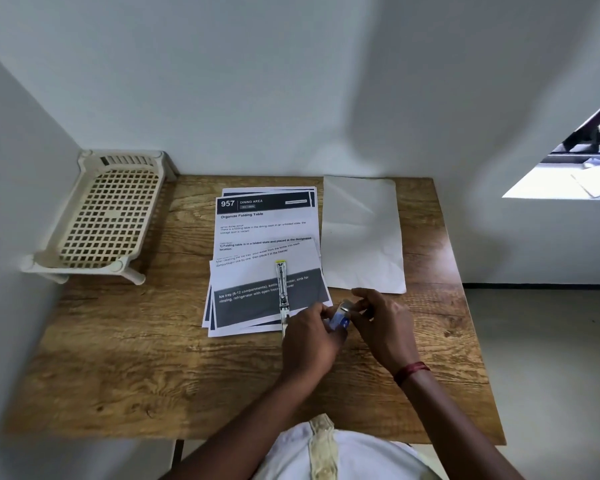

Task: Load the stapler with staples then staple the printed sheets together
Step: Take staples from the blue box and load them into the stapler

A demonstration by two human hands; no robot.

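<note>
A: Wood-grain tabletop (125, 358). Printed sheets (267, 230) lie mid-tabletop in a fanned stack. Their long axis runs away from the person, with the header at the far end. The top sheet is skewed a little.
B: Stapler?
A: The stapler (282, 289) lies on the near half of the sheets. Long axis far-to-near, yellow tip pointing away toward the wall.
B: Hands?
A: The left hand (309, 341) has its grip curled round a small blue staple box (339, 320), by the sheets' near right corner. The right hand (385, 323) has its grip pinching the box's silvery upper end.
B: Hidden bits?
A: The stapler's near end runs under the left hand. Fingers cover most of the box. Can't tell if the silvery part is staples or a flap. Only the edges of the lower sheets show.
B: Around?
A: Beige lattice rack (108, 216) at the far left corner. Blank white sheet (361, 233) just right of the printed ones. Red thread (411, 370) on the right wrist.
</note>
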